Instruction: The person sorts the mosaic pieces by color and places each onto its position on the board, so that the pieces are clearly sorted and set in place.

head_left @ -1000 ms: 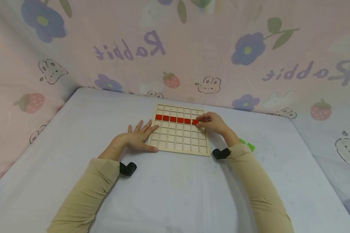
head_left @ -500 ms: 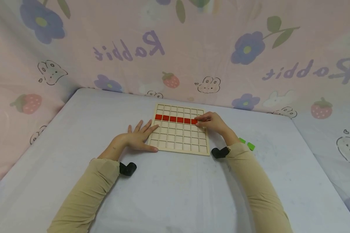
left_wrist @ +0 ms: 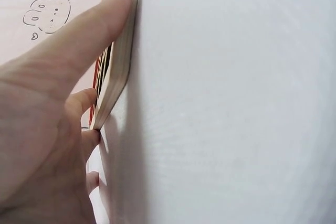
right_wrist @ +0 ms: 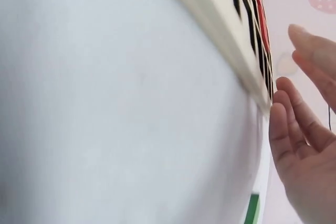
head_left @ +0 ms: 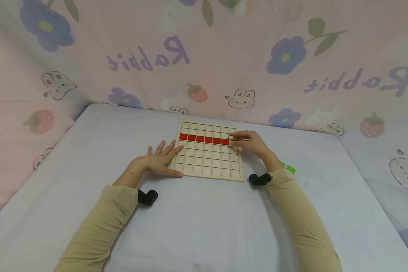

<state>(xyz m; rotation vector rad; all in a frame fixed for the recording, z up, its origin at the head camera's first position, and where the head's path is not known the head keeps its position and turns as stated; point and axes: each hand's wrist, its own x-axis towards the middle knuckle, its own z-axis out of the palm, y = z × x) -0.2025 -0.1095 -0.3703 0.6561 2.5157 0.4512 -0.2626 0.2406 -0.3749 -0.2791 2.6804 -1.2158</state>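
A wooden grid board (head_left: 206,161) lies on the table, with a row of several red square tiles (head_left: 209,139) set in its cells. My left hand (head_left: 158,162) rests on the board's left edge, fingers spread; its thumb touches the near left corner. In the left wrist view, the thumb lies along the board's side (left_wrist: 119,61). Over the board's right part, my right hand (head_left: 253,143) hovers beside the rightmost red tile, thumb and fingers apart. In the right wrist view nothing shows between the fingers of that hand (right_wrist: 310,166), which are off the board's edge (right_wrist: 220,32).
Green tiles (head_left: 290,169) lie on the table to the right, partly hidden behind my right forearm. A white cloth covers the table (head_left: 204,226). Behind it hangs a pink patterned curtain (head_left: 217,68). A black wrist mount (head_left: 259,179) sticks out from each sleeve.
The rightmost red tile has gone from slightly askew to lying in line with the row. My right fingers have let go of it and spread slightly, moving right. The left hand has stayed put.
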